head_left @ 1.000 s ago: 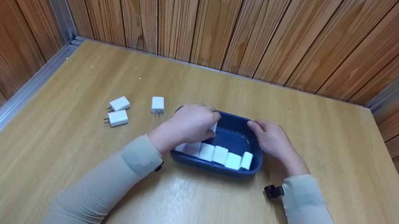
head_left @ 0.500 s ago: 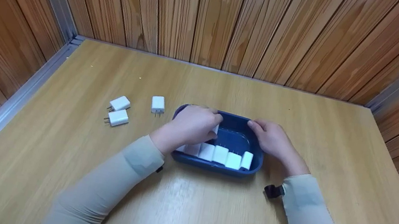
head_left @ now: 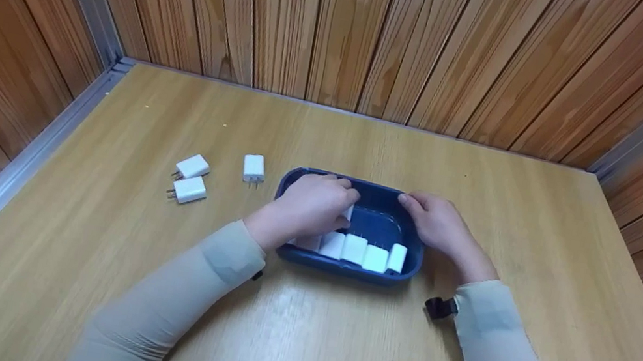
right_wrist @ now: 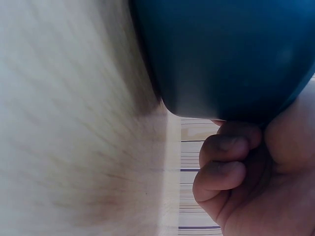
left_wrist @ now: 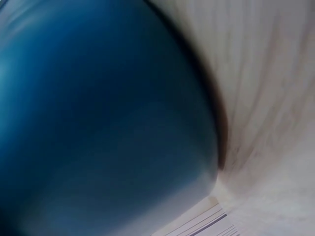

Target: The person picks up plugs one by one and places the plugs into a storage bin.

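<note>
A dark blue oblong tub (head_left: 345, 271) stands on the wooden table, a row of white plug chargers (head_left: 354, 250) along its near side. My left hand (head_left: 317, 203) reaches over the tub's left part and pinches another white charger (head_left: 349, 212), mostly hidden behind the fingers. At the tub's right end my right hand (head_left: 436, 224) grips the rim, thumb on top. In the right wrist view the fingers (right_wrist: 221, 174) curl in beside the tub's outer wall (right_wrist: 211, 64). The left wrist view holds only the tub's outer wall (left_wrist: 108, 108) and the tabletop.
Left of the tub, two chargers lie close together, one white charger (head_left: 192, 166) behind the other charger (head_left: 189, 190). A single charger (head_left: 254, 168) lies nearer the tub, prongs toward me. Wood-panelled walls (head_left: 348, 26) enclose the table at the back and sides.
My left hand has shifted slightly to the right inside the tub with the charger, uncovering more of the tub's left rim. My right hand has stayed in place on the rim.
</note>
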